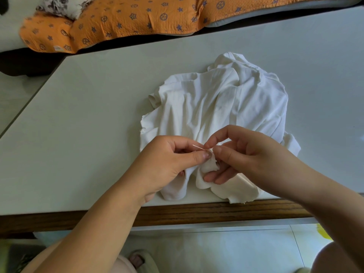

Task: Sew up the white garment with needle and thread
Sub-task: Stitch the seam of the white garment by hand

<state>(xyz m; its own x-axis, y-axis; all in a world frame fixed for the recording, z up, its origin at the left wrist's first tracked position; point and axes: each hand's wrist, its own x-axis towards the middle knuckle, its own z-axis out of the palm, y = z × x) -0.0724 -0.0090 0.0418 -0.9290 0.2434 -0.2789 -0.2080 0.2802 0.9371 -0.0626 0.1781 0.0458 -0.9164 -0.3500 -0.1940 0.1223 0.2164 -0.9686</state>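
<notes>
A pale table with a wooden front edge stands before an orange star-patterned quilt, above a tiled floor.

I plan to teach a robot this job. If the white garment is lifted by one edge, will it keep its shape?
Probably not: the white garment lies in soft folds, so it would likely droop. It looks thin, so probably light. Pushed, it may bunch up, as it does between the left hand and right hand.
</notes>
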